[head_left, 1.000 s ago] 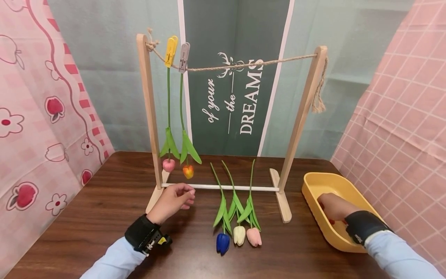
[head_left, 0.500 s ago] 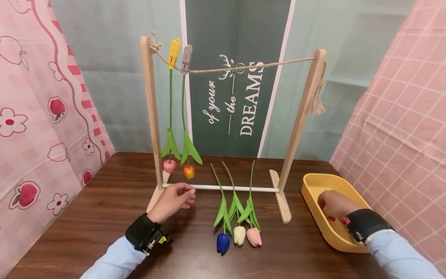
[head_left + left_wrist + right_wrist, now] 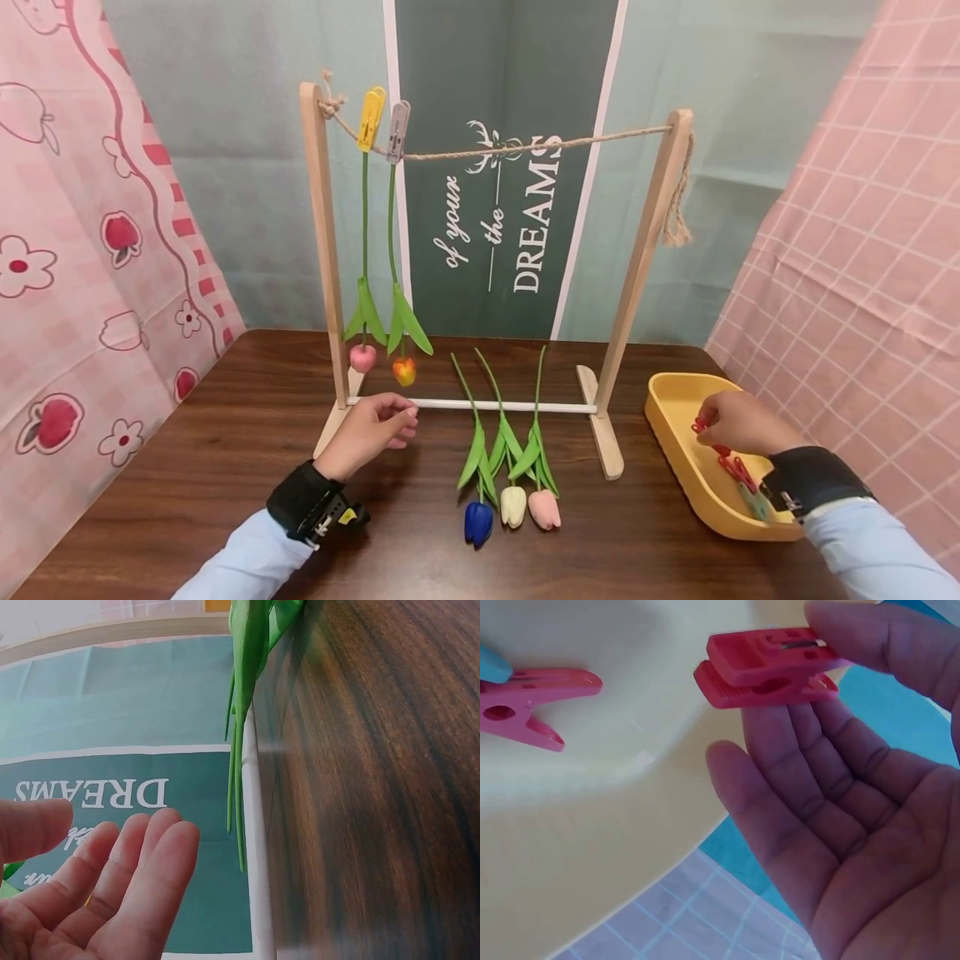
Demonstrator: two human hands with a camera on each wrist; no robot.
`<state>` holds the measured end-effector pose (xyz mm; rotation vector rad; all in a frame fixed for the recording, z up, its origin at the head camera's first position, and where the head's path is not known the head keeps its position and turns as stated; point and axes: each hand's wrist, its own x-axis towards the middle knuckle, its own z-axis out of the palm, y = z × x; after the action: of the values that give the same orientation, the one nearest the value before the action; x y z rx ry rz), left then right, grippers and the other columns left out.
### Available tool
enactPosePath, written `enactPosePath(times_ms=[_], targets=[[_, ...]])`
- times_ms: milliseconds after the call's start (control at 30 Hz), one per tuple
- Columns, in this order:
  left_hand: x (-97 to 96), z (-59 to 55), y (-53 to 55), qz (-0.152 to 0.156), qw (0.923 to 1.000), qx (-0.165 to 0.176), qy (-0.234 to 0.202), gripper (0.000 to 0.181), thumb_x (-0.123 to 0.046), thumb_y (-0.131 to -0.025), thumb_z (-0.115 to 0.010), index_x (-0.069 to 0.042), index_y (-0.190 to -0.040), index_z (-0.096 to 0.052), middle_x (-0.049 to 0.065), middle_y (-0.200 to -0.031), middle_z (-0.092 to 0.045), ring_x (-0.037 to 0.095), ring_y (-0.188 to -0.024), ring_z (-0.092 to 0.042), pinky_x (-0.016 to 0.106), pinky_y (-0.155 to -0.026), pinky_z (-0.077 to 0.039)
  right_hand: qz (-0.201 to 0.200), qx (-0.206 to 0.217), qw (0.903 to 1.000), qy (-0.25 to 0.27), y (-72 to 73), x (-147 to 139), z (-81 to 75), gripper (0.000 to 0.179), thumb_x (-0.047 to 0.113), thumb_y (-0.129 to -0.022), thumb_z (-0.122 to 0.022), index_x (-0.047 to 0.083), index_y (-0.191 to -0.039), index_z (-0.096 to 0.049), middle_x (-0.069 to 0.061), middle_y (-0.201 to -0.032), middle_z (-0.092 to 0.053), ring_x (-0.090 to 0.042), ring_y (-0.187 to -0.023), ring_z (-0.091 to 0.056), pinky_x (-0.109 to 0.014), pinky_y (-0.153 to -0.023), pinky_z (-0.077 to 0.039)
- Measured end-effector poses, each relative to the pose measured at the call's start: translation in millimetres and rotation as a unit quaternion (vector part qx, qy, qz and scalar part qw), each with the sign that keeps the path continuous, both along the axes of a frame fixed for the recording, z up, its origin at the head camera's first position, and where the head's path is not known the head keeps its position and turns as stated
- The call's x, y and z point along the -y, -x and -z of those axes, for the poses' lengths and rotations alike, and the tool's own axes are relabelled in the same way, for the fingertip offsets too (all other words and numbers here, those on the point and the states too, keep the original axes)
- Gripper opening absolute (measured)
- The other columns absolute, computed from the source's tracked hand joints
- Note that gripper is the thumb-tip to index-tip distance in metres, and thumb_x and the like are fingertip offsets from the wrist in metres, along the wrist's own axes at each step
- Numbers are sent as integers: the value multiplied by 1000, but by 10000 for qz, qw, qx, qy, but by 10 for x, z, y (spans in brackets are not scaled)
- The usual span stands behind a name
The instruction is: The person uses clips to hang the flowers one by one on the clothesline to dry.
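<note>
My right hand (image 3: 750, 423) pinches a red clothespin (image 3: 769, 666) between thumb and fingers, over the yellow tray (image 3: 678, 471). Another red clothespin (image 3: 536, 701) lies in that tray, with a blue-green one (image 3: 752, 502) beside it. Loosely curved and holding nothing, my left hand (image 3: 369, 432) is near the left foot of the wooden stand (image 3: 322, 250). Above it hang a pink tulip (image 3: 363, 358) under a yellow clothespin (image 3: 371, 119) and an orange tulip (image 3: 404, 371) under a grey clothespin (image 3: 398, 132), heads down from the rope (image 3: 480, 155).
A blue tulip (image 3: 477, 523), a white tulip (image 3: 513, 507) and a pale pink tulip (image 3: 544, 509) lie on the brown table (image 3: 420, 550), stems across the white crossbar (image 3: 442, 405). The stand's right post (image 3: 647, 258) rises left of the tray.
My right hand has come up from deep in the tray with a red clothespin in its fingers, uncovering the clothespins below. My left hand stays in place.
</note>
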<state>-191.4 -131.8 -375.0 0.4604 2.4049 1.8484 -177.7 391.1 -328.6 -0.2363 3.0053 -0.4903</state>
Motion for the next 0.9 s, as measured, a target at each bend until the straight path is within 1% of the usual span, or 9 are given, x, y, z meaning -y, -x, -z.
enactPosePath(times_ms=[133, 300, 467, 600, 733, 900], targets=[[2, 4, -5, -24, 10000, 8, 2, 18, -7, -96, -60, 9, -105, -62, 19, -90, -67, 39, -86, -67, 36, -68, -59, 146, -198, 9997, -38, -31, -7, -34, 15, 9, -76, -78, 4, -78, -64, 1, -61, -56, -16, -55, -51, -31, -51, -44], [4, -8, -18, -101, 9999, 46, 30, 17, -7, -96, -60, 8, -104, -63, 15, -88, -68, 39, -86, -67, 36, -68, -59, 293, -399, 9987, 138, -71, 28, -87, 17, 12, -79, -77, 2, -79, -63, 0, -59, -57, -17, -56, -52, -31, -51, -41], [-1, -38, -26, -152, 9998, 93, 33, 17, -8, -96, -61, 7, -104, -63, 16, -89, -67, 38, -86, -67, 37, -68, -59, 318, -603, 9969, 397, -97, 108, -171, 20, 17, -82, -77, 2, -81, -64, 0, -61, -59, -17, -56, -52, -29, -48, -40], [-2, -59, -19, -154, 9998, 102, 31, 18, -9, -96, -61, 7, -104, -63, 15, -88, -67, 38, -86, -67, 37, -69, -59, 302, -779, 9951, 522, -104, 194, -247, 20, 17, -84, -75, 1, -82, -64, 0, -62, -60, -19, -58, -55, -28, -50, -43], [-1, -63, -2, -168, 9998, 85, -6, 19, -10, -97, -60, 7, -104, -62, 13, -86, -67, 39, -86, -67, 38, -69, -59, 426, -932, 9930, 584, -102, 298, -310, 23, 19, -85, -75, -2, -86, -64, 0, -65, -61, -19, -61, -57, -29, -54, -45], [-18, -48, 18, -159, 9997, 157, -120, 23, -13, -98, -59, 8, -105, -62, 12, -87, -68, 40, -88, -66, 38, -69, -59, 548, -1153, 9897, 649, -100, 421, -348, 29, 20, -84, -76, -5, -90, -64, -1, -67, -63, -17, -61, -55, -31, -54, -44]])
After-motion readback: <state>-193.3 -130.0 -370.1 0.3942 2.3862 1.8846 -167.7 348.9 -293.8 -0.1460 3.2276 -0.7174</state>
